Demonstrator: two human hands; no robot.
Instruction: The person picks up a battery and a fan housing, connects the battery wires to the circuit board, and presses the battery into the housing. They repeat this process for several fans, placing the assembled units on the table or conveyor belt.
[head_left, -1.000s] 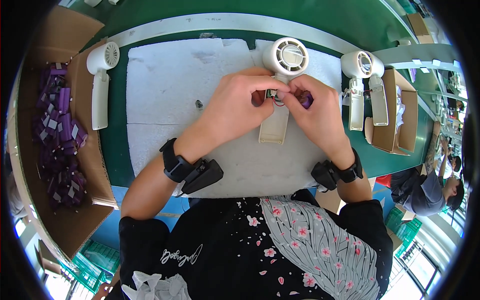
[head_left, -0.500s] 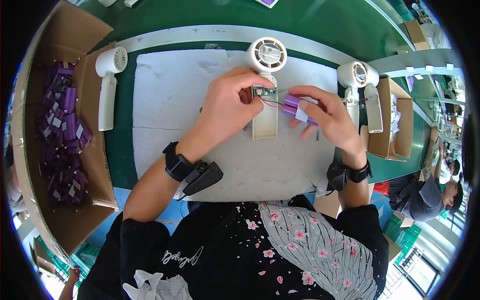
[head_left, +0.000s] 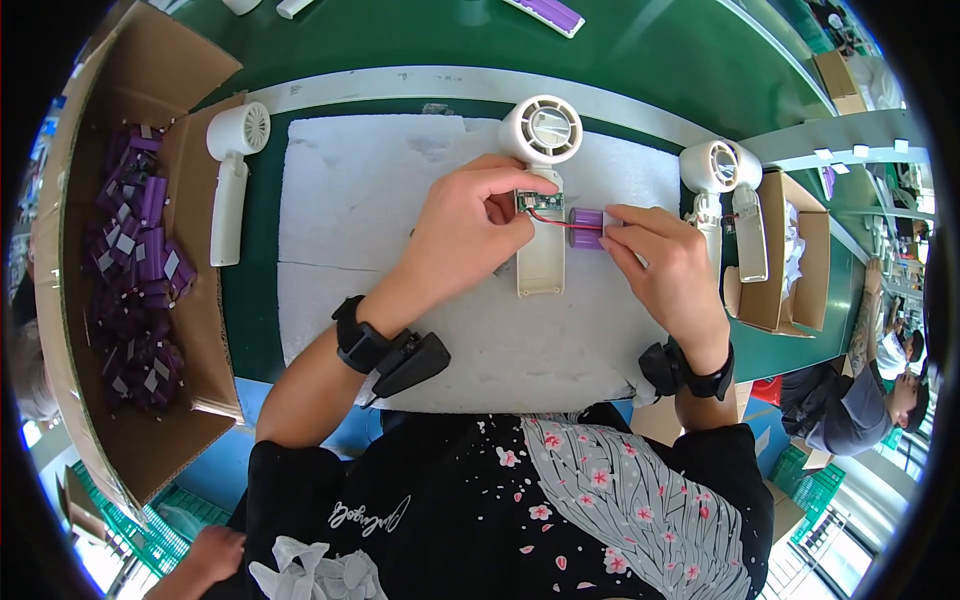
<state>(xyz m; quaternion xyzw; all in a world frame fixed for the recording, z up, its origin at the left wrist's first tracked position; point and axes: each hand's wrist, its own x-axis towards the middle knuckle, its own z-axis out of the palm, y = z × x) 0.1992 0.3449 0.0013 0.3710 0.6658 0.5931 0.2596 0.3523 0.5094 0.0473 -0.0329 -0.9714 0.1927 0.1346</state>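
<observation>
A white handheld fan [head_left: 540,265] lies on the pale mat with its round head away from me and its handle open. At the top of the handle sits a small green circuit board [head_left: 545,201]. My left hand [head_left: 465,225] pinches the fan there, thumb and index finger at the board. To the right of the handle, my right hand [head_left: 672,265] grips a purple battery pack [head_left: 584,229] by its right end, where a white patch shows. Red and dark wires [head_left: 550,221] run between the board and the pack, which is apart from the handle.
A cardboard box [head_left: 205,350] of purple battery packs stands at the left, beside another white fan [head_left: 228,210]. More fans [head_left: 708,170] and a smaller box [head_left: 806,275] are on the right. The foam mat [head_left: 420,290] covers the bench middle. Another person [head_left: 850,405] is at far right.
My right hand has turned the battery pack from a slant to nearly level, and its fingers now hold the right end. The left hand keeps its place on the fan.
</observation>
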